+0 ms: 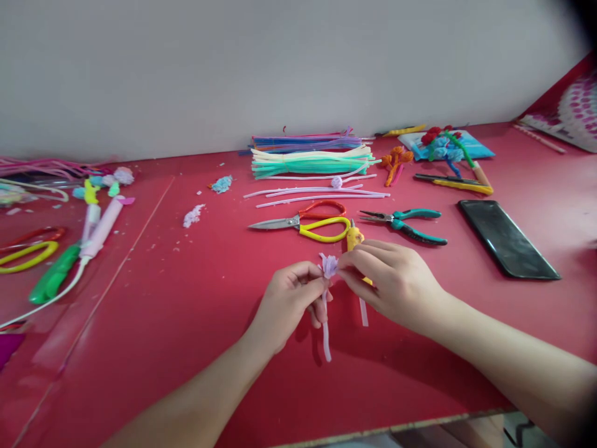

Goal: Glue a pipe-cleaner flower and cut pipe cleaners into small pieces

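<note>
Between my hands is a lilac pipe-cleaner flower [330,266], its looped head on top and its stem hanging down. My left hand [298,287] pinches it just below the head. With thumb and fingertips closed, my right hand [394,274] touches the right side of the head; what exactly lies in that pinch is hidden. A yellow glue gun [354,236] lies partly under my right hand, its clear glue stick [364,312] showing below. Just beyond are scissors [301,223] with red and yellow handles and teal pliers [405,224].
Bundled pipe cleaners [310,162] and loose lilac ones [321,194] lie at the back. A black phone [508,239] is at right, near finished pipe-cleaner flowers [441,146]. To the left are fluffy scraps [193,216], a pink tool with a white cord [103,229] and more scissors [30,252].
</note>
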Demonstrator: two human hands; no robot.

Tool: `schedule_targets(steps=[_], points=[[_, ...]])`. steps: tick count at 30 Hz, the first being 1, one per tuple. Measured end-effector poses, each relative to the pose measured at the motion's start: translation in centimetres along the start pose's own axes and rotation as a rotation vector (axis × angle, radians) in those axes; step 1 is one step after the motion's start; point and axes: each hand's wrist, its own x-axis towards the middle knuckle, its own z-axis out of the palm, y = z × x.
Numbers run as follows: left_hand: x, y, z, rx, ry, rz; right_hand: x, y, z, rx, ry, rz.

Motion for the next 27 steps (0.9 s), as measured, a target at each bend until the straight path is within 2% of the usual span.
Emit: schedule_targets(steps=[16, 23, 27], points=[[-0.38, 0.65, 0.11, 0.128, 0.055, 0.062, -0.13, -0.47, 0.02, -0.001, 0.021, 0.021], [-0.32, 0.36, 0.15, -0.039, 0.041, 0.126, -0.44, -0.74, -0.7, 0.151, 0.183, 0.017], [-0.46, 0.31, 0.4, -0.062, 0.031, 0.176, -0.59, -0.91, -0.83, 0.146, 0.208, -0.011]])
